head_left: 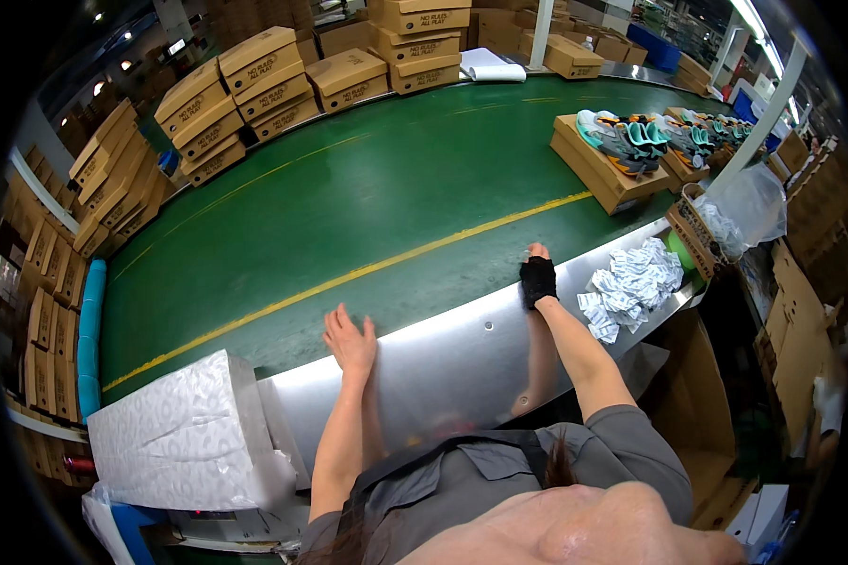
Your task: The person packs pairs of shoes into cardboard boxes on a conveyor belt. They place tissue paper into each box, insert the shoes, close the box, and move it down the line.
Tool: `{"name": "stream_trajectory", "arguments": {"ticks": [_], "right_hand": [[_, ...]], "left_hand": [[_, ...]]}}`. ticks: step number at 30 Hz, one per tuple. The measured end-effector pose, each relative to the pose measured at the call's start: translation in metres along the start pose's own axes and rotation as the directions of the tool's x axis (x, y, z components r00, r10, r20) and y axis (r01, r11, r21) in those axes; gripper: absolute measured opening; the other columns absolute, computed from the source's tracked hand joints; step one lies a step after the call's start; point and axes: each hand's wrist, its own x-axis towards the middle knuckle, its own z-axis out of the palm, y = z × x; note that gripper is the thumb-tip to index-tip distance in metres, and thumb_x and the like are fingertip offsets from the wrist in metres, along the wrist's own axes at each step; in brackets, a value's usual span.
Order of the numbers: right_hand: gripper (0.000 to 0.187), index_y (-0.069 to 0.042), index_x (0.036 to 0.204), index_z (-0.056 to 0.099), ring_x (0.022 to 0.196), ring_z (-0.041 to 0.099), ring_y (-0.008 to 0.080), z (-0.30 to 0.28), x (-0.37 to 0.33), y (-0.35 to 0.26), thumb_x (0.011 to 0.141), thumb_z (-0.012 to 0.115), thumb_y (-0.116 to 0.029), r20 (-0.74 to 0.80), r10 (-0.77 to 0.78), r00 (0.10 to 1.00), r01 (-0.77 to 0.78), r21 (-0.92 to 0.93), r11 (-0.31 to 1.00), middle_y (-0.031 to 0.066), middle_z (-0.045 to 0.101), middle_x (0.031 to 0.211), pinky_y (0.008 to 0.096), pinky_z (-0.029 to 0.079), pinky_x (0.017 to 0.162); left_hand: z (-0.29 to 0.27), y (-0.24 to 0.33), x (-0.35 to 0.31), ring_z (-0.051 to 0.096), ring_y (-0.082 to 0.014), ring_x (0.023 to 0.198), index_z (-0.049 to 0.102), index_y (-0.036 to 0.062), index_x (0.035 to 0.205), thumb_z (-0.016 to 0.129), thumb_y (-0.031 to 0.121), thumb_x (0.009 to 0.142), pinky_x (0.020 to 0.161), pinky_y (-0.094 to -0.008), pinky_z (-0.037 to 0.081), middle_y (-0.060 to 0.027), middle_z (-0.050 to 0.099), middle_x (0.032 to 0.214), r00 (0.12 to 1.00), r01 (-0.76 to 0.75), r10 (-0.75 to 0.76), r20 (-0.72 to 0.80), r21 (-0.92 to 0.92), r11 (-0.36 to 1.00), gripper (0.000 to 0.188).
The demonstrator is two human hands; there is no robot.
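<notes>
Near the centre of the frame, the left hand [350,345] reaches over the seam between the metal tabletop [433,367] and the green belt [367,207], its fingers loosely spread, thumb apart, holding nothing. Right of centre, the right hand [538,275] wears a black fingerless glove [537,282] and also reaches to the belt's near edge; its fingers are mostly hidden, so I cannot tell whether they are spread or pressed together — nor whether either hand touches the belt.

The belt sweeps across the middle of the frame, a yellow line [349,278] along its near side. At right, white packets [636,282] lie heaped on the tabletop beside a basket [702,226]. Sneakers [627,141] sit on a box at upper right; patterned paper [174,433] is stacked at lower left — shoe boxes [264,85] at upper left.
</notes>
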Motion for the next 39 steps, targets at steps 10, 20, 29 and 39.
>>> {"name": "stream_trajectory", "arguments": {"ticks": [10,20,29,39], "right_hand": [[0.022,-0.003,0.097,0.047,0.091,0.051,0.0369,-0.01,-0.001,-0.011,0.076,0.047,-0.002,0.04,0.031,0.999,-0.032,0.015,0.999,0.0192,0.053,0.098,0.0413,0.043,0.078],[0.021,-0.006,0.097,0.046,0.087,0.053,0.0383,-0.005,-0.001,-0.004,0.076,0.05,-0.007,0.026,0.001,1.0,0.0,-0.006,1.0,0.0185,0.052,0.096,0.0442,0.044,0.073],[0.021,-0.003,0.095,0.049,0.089,0.051,0.0369,-0.012,-0.003,-0.015,0.074,0.047,-0.004,0.041,0.027,0.999,-0.026,-0.006,1.0,0.0191,0.053,0.095,0.0415,0.043,0.077],[0.018,-0.004,0.094,0.049,0.087,0.051,0.0377,-0.013,-0.004,-0.014,0.076,0.046,-0.005,0.033,0.006,0.999,-0.005,-0.015,1.0,0.0196,0.052,0.094,0.0424,0.043,0.075]], "left_hand": [[0.001,-0.002,0.0,0.034,-0.0312,0.117,0.039,-0.0023,0.12,0.058,0.022,0.076,0.093,-0.0451,0.027,-0.018,0.042,0.118,0.998,-0.039,0.04,-0.055,0.02,0.999,0.055],[0.006,-0.006,0.0,0.038,-0.0318,0.113,0.042,-0.0032,0.116,0.06,0.022,0.074,0.09,-0.0445,0.031,-0.0186,0.044,0.114,0.993,-0.073,0.076,-0.09,0.036,0.997,0.051],[0.007,-0.008,-0.001,0.038,-0.0317,0.113,0.044,-0.0035,0.114,0.059,0.022,0.075,0.091,-0.0439,0.03,-0.0183,0.045,0.114,0.995,-0.062,0.064,-0.081,0.025,0.998,0.049],[0.008,-0.009,-0.001,0.039,-0.0315,0.112,0.049,-0.0033,0.108,0.058,0.022,0.075,0.091,-0.0437,0.031,-0.0181,0.046,0.113,0.996,-0.057,0.058,-0.061,0.019,0.998,0.043]]}}
